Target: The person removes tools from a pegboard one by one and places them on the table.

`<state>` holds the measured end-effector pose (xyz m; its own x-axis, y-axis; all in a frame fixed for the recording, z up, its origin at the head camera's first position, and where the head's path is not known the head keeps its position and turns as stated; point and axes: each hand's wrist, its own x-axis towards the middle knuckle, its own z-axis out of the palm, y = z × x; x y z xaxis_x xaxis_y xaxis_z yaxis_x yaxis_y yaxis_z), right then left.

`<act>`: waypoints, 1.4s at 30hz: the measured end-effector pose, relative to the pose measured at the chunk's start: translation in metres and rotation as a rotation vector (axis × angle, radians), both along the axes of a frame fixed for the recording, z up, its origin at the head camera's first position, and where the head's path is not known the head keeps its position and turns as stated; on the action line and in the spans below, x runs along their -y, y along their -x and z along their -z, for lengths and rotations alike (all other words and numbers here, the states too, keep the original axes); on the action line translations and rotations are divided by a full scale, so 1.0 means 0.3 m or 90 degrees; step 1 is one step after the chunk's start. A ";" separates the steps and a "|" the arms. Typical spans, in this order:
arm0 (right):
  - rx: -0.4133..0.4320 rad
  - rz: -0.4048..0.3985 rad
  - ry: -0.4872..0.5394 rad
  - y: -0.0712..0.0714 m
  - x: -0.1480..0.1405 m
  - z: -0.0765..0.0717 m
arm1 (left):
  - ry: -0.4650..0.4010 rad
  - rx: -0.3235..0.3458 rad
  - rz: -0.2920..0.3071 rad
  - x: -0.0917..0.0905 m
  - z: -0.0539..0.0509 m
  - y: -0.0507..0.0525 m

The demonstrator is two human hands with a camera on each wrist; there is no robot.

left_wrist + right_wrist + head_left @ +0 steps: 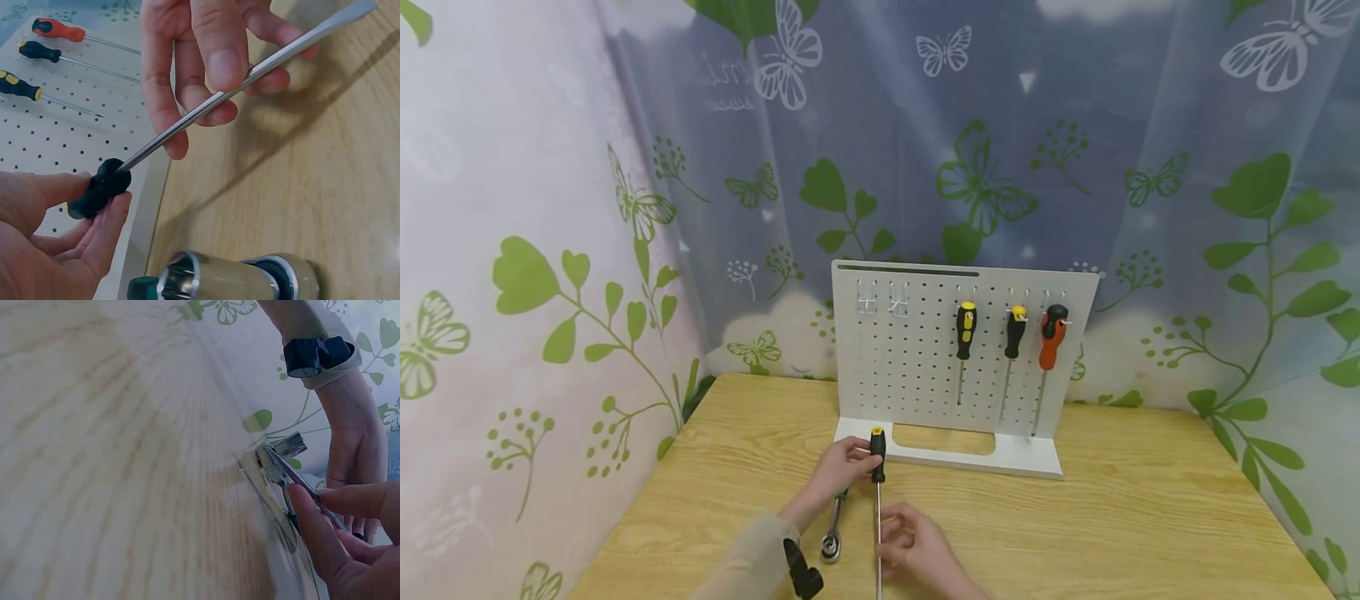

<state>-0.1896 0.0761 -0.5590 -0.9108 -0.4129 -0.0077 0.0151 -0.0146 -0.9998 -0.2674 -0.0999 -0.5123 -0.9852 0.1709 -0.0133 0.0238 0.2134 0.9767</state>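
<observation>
A slotted screwdriver (pixel 878 443) with a black handle and yellow end is held above the wooden table. My left hand (pixel 837 470) pinches its handle between thumb and fingers. Lower down, my right hand (pixel 919 553) pinches the steel shaft; the left wrist view shows its thumb (pixel 225 62) on one side and fingers behind. The flat blade (pixel 350 15) points away from the handle. Beneath the left wrist lies a ratchet wrench (pixel 831 546) on the table, its socket (pixel 181 278) close in the left wrist view; the arm partly hides its handle.
A white pegboard stand (pixel 917 350) stands at the back of the table (pixel 1135 517). Three screwdrivers hang on its right half: black-and-yellow (pixel 966 329), black with yellow top (pixel 1015 333) and orange-and-black (pixel 1052 337). Two clear hooks (pixel 867 300) sit at its left. A patterned curtain (pixel 880 125) surrounds the table.
</observation>
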 end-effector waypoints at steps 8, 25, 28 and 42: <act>0.047 -0.018 0.009 -0.027 0.001 -0.001 | 0.054 0.017 0.012 -0.001 0.035 -0.001; 0.086 -0.024 -0.042 -0.046 0.004 0.015 | 0.121 0.058 0.044 -0.007 0.047 -0.012; 0.088 -0.025 -0.055 -0.045 0.003 0.014 | 0.127 0.063 0.043 -0.009 0.045 -0.011; 0.084 -0.043 -0.092 -0.041 -0.004 -0.005 | 0.192 0.045 0.028 -0.026 0.043 -0.020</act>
